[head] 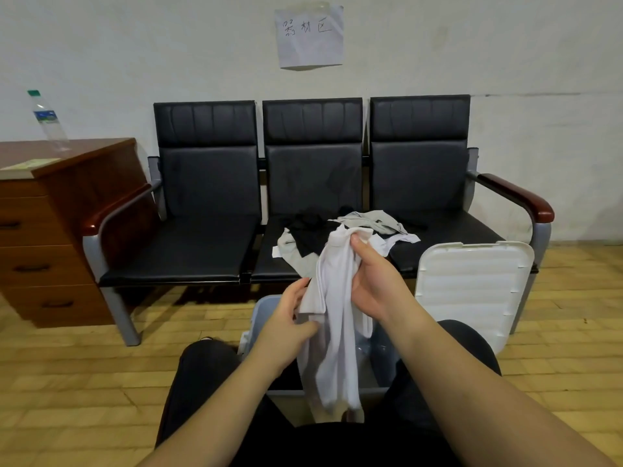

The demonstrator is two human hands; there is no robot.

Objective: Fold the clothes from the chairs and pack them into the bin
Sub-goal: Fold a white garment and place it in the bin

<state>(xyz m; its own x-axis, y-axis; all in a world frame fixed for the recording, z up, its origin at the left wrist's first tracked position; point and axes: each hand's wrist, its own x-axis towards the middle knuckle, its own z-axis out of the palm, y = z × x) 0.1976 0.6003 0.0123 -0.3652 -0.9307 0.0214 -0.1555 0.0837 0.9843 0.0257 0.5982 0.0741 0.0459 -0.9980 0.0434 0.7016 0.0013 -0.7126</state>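
The fingers of the left hand (292,310) were curled onto a low fold of the crumpled white cotton shirt (332,335), thumb pressed in from below, pinching the cloth at its left edge. The garment hung between the two hands with its long axis running nearly straight up and down, bunched at the top and trailing to a loose hem over the person's dark-trousered lap. Behind and under it stood the pale translucent plastic bin (261,310), mostly hidden by cloth and forearms, so the shirt hung directly above where it was to go. To the right, the right hand (374,281) clenched the upper bunch, thumb over the top, sitting higher and farther out than the left. Since the left hand was the lower and nearer one, it seemed the better placed to draw an edge sideways and spread the shirt for folding. Beyond, a heap of black, grey and white clothes (340,232) lay on the black padded row of chairs (209,237), and the white ribbed bin lid (472,284) leaned against the right seat.
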